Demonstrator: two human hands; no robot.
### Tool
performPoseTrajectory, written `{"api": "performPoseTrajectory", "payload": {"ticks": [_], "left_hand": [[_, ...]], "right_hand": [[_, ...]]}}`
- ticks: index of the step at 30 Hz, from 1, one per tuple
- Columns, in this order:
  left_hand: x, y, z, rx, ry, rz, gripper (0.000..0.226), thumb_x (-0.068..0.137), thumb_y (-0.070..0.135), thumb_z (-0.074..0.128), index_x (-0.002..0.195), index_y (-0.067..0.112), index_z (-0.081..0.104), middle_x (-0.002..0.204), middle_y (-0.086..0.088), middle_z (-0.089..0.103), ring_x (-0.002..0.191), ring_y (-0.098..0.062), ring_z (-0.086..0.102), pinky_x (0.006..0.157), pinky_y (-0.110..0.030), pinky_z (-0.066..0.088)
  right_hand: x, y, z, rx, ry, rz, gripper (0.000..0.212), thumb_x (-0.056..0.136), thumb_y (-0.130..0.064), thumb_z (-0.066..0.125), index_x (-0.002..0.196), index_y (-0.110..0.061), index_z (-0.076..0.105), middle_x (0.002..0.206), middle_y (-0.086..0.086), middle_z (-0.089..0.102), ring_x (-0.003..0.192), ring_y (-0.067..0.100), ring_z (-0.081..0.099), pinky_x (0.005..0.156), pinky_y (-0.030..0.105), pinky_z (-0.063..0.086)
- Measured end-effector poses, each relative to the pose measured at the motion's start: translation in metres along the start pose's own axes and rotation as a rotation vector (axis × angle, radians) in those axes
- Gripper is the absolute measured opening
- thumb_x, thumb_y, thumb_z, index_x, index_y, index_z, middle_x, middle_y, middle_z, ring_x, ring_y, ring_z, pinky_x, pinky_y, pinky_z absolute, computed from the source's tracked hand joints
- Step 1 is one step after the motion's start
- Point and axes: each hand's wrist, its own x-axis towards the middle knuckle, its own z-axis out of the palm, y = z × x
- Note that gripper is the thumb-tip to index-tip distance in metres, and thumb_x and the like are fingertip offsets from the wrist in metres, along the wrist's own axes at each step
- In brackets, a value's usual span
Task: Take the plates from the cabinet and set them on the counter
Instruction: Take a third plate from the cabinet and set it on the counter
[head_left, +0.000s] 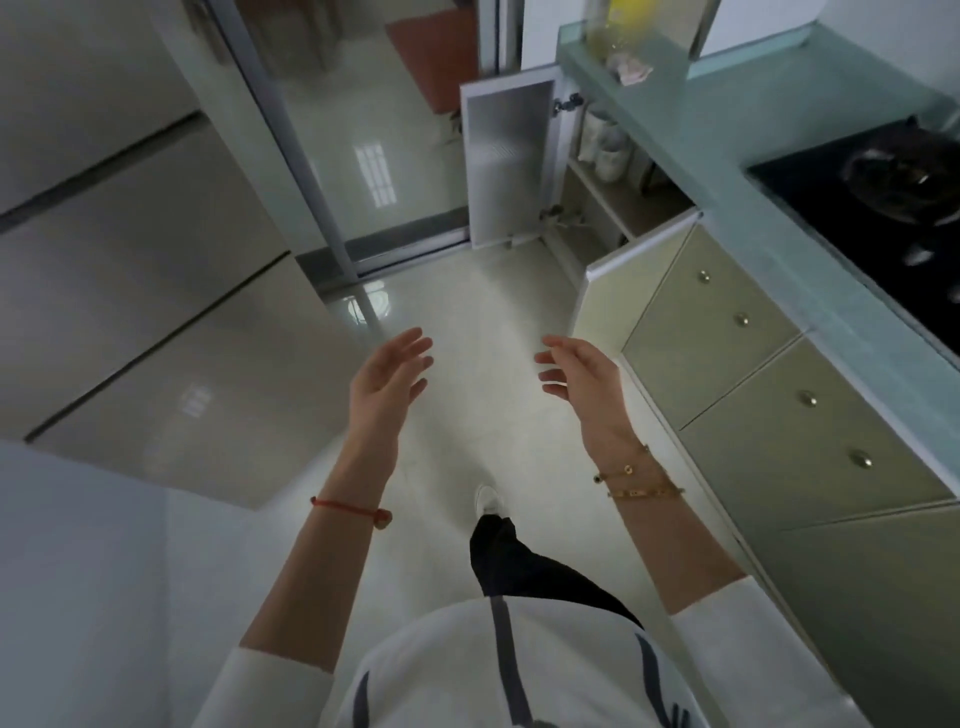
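The lower cabinet (618, 208) under the counter stands open ahead on the right, its white door (509, 161) swung out toward the floor space. Pale crockery (605, 143) shows dimly on its upper shelf; I cannot make out single plates. The pale green glass counter (753, 150) runs along the right side. My left hand (389, 379) and my right hand (576, 374) are both held out over the floor, palms facing each other, fingers apart, holding nothing, well short of the cabinet.
A black gas hob (883, 197) is set into the counter. A yellow bottle (623, 21) and a small pink thing stand at the counter's far end. Drawers with metal knobs (743, 319) line the right. A glass sliding door (374, 171) lies ahead, grey cabinet fronts on the left.
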Motion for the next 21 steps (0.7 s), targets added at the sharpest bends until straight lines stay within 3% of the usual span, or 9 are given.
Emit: {"api": "performPoseTrajectory", "payload": {"ticks": [12, 21], "left_hand": [[0.182, 0.079, 0.012, -0.02, 0.068, 0.061, 0.037, 0.098, 0.004, 0.051, 0.135, 0.008, 0.056, 0.132, -0.01, 0.063, 0.123, -0.025, 0.061, 0.111, -0.044, 0.044], [0.324, 0.102, 0.035, -0.019, 0.037, 0.026, 0.035, 0.098, 0.002, 0.053, 0.132, 0.007, 0.058, 0.13, -0.01, 0.065, 0.122, -0.026, 0.062, 0.11, -0.044, 0.045]], "right_hand": [[0.192, -0.074, 0.091, -0.08, -0.111, -0.037, 0.021, 0.099, -0.018, 0.048, 0.108, -0.017, 0.067, 0.103, 0.005, 0.07, 0.087, 0.017, 0.065, 0.079, 0.028, 0.054], [0.305, -0.091, 0.128, -0.078, -0.054, 0.001, 0.022, 0.099, -0.016, 0.048, 0.111, -0.013, 0.066, 0.101, 0.004, 0.069, 0.084, 0.015, 0.064, 0.076, 0.026, 0.053]]}}
